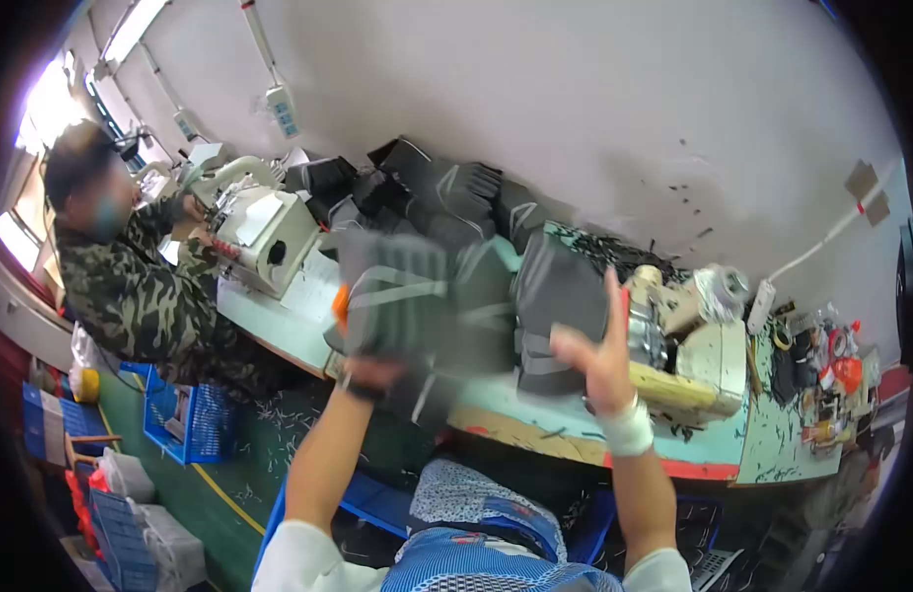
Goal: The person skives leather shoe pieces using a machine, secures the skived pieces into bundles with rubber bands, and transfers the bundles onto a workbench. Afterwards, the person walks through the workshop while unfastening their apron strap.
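Observation:
My left hand (375, 373) grips the lower edge of a dark grey fabric bundle (392, 296) with lighter grey stripes. The bundle is smeared by motion, and most of the fingers are hidden beneath it. My right hand (599, 367) has its fingers apart and holds nothing. It is beside a stack of dark grey fabric pieces (560, 296) on the table; whether it touches the stack I cannot tell. More dark striped pieces (446, 192) are heaped against the wall behind.
An industrial sewing machine (708, 345) stands right of my right hand. A person in camouflage (146, 281) works at another machine (264, 237) on the left. Dark scraps (624, 252) litter the worktable (535, 416). Blue crates (185, 419) stand on the green floor.

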Tool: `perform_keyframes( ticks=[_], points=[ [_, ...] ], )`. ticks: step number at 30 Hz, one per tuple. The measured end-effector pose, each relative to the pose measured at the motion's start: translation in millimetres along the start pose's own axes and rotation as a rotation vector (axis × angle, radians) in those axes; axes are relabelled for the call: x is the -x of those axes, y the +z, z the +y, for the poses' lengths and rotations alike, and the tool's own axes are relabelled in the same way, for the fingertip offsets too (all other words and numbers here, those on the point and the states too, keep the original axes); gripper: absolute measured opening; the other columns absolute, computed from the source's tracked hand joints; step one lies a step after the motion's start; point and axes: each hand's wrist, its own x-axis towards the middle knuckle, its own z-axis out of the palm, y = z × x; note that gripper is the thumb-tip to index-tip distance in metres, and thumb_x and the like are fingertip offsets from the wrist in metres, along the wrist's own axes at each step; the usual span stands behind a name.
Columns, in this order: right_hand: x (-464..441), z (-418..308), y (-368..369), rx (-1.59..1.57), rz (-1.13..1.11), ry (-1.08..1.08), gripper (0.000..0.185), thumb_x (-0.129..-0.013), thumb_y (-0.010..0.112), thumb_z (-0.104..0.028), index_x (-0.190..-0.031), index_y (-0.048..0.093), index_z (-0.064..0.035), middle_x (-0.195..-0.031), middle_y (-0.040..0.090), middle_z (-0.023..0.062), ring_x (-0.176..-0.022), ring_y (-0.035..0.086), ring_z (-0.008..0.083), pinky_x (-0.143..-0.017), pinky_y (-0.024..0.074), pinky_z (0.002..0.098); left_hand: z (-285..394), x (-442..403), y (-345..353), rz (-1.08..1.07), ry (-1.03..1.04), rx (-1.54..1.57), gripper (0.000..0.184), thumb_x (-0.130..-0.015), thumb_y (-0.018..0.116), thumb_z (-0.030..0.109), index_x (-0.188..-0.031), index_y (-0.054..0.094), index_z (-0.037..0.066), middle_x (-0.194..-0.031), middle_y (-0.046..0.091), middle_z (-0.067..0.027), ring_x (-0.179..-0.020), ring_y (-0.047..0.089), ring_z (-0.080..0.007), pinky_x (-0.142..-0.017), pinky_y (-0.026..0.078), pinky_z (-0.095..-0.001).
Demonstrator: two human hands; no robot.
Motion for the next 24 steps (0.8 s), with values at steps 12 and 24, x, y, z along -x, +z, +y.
perform_keyframes(
  ticks=[12, 24],
  points=[
    [-234, 121, 37, 1.333, -0.08, -0.029, 0.068, -0.078, 0.064, -0.047, -0.134, 0.044, -0.014, -0.147, 0.027, 0.0148, -0.128, 0.026, 0.0505, -0.104, 0.029, 0.0548, 110, -32, 17, 0.454, 0.449, -2.573, 0.046, -0.078, 0.071, 0.02, -0.116, 0.053, 0.001, -0.108, 0.06, -0.0088, -0.099, 0.056, -0.0179, -0.08, 0.046, -0.0313],
    [-48, 155, -35, 1.588, -0.384, -0.081, 0.101, -0.061, 0.074, -0.03, -0.144, 0.022, -0.0075, -0.107, 0.046, 0.0237, -0.103, 0.044, 0.042, -0.093, 0.0327, 0.0487, 21, 30, -46, -0.265, -0.563, -3.19, 0.108, -0.043, 0.084, 0.047, -0.135, 0.04, 0.014, -0.146, 0.028, -0.0135, -0.135, 0.024, -0.0334, -0.101, 0.018, -0.0696]
  ],
)
